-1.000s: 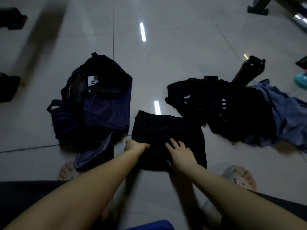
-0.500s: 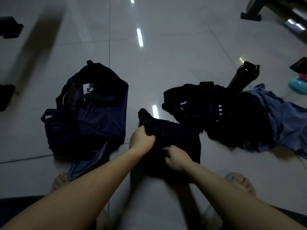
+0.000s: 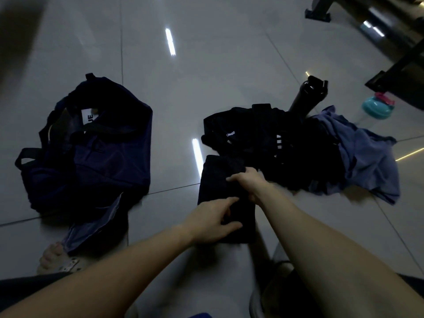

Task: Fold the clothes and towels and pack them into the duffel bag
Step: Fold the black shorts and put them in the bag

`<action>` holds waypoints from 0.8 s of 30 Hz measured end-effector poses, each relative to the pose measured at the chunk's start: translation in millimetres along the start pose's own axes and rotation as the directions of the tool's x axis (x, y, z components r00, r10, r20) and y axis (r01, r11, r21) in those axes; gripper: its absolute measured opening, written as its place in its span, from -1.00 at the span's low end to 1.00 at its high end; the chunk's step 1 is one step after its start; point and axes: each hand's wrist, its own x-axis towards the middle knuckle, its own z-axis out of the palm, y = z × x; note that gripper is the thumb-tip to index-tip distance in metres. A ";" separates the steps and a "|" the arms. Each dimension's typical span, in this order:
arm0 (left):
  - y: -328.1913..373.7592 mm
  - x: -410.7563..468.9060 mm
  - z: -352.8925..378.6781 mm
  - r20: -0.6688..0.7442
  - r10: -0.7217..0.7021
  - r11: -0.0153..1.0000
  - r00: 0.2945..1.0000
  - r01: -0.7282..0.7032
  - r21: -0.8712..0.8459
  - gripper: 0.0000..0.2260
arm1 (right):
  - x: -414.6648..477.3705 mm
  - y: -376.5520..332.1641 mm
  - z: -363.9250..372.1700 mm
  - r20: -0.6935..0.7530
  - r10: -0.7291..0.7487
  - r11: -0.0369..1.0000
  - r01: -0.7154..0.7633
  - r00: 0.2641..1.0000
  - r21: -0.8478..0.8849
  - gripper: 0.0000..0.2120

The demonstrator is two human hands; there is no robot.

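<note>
At the near edge of the tiled floor (image 3: 229,65), a bare foot (image 3: 54,255) shows at the left, touching a blue-grey flap of the bag. Just beyond, both hands are on a folded black garment (image 3: 215,177) lying flat on the floor between the bag and the clothes pile. The left hand (image 3: 210,218) rests on its near part, forefinger stretched out and thumb spread; whether it pinches the cloth cannot be told. The right hand (image 3: 249,183) has its fingers curled over a fold at the garment's middle, gripping it. Left of the garment, apart from it, sits the navy duffel bag (image 3: 96,157), its top gaping. To the right is a heap of black clothes (image 3: 275,143) with a blue garment (image 3: 367,154) against it. Farther back are a black bottle (image 3: 307,97) and a teal container (image 3: 376,109).
</note>
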 end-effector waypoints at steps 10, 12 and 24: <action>-51.6 3.0 0.5 -0.164 0.011 0.951 0.986 0.040 0.305 -0.22 | 23.0 9.6 -38.6 0.156 0.027 0.999 -0.020 0.987 -0.042 -0.56; -50.4 7.6 10.6 -0.085 0.011 0.921 0.996 0.023 0.389 -0.18 | 25.5 21.0 -40.6 0.118 0.053 0.999 -0.052 0.992 -0.008 -0.47; -42.9 32.8 62.9 0.042 -0.042 0.825 0.998 0.011 0.565 -0.22 | 22.1 45.9 -49.0 -0.295 -0.427 0.719 0.123 0.855 -0.684 -0.51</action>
